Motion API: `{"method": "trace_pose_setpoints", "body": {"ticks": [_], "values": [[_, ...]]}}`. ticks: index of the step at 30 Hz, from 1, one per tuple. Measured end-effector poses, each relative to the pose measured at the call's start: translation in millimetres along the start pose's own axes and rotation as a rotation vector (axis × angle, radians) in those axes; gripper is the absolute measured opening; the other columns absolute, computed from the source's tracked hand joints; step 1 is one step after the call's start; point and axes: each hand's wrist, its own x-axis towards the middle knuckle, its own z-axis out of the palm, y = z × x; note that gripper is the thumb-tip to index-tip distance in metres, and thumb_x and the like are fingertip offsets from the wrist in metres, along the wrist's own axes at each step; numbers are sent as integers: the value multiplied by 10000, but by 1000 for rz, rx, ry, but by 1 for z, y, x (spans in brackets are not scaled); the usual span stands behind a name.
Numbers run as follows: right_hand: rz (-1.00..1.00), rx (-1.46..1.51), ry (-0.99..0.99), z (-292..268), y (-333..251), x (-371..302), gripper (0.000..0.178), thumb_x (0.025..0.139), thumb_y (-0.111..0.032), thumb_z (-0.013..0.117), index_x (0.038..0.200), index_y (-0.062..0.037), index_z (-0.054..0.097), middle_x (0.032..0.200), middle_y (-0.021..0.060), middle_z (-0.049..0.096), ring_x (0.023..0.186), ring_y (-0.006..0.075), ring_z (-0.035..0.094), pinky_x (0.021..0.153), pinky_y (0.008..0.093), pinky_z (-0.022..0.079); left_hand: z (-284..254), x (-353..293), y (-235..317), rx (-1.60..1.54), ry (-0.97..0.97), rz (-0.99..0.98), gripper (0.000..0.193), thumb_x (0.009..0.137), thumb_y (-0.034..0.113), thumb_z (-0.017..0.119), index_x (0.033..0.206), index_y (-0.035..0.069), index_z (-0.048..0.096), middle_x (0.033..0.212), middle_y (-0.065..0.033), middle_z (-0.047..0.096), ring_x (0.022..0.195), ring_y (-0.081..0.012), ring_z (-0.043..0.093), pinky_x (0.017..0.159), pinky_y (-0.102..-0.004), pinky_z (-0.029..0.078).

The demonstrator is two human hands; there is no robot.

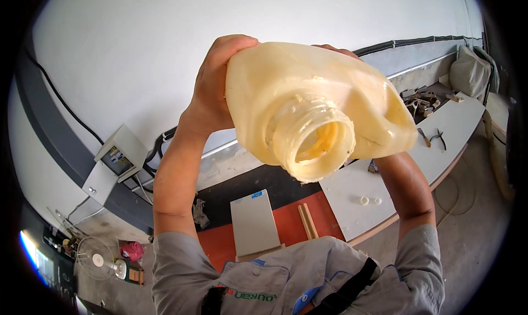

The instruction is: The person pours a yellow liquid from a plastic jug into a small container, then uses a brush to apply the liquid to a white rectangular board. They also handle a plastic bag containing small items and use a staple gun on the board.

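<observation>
A pale yellow plastic jug (313, 89) is held up close in front of me, tipped so that its open threaded mouth (324, 144) points towards me and downwards. Crusty yellowish residue clings around the neck and inside the rim. My left hand (215, 75) grips the jug's left side, with the thumb over its upper edge. Behind the jug, my right hand (338, 50) holds the far side; only a bit of its fingers shows above the top, and the rest is hidden. The moulded handle is at the jug's right.
Below is a workbench with a red and black surface, a pale board (253, 221) and a wooden strip (307, 220). Rightwards, a white tabletop (352, 205) bears pliers (438, 139) and scraps. A fan (98, 259) and an electrical box (122, 152) are at left.
</observation>
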Motion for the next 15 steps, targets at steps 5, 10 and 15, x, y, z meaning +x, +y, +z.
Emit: {"method": "trace_pose_setpoints", "body": {"ticks": [5,10,15], "values": [[-10,-46,-11,-4,-2,6,700,897,-208,799,1495,-32,483,1494,140,526,1340,232,558,1112,375,480,2,7,16,37,79,-19,676,727,111,905,1302,27,559,1216,-120,643,1029,-286,630,857,-381,547],[-13,-63,-22,-4,0,9,709,888,-215,805,1492,-30,483,1488,141,530,1338,233,559,1110,377,482,-1,4,5,143,96,102,615,748,99,888,1266,20,566,1156,-112,649,950,-276,642,781,-368,554],[-10,-90,-18,-5,1,11,718,880,-222,811,1488,-29,483,1482,143,534,1336,233,560,1107,378,485,0,28,24,369,170,453,583,746,86,879,1233,7,567,1090,-108,648,858,-267,647,690,-356,548]]}}
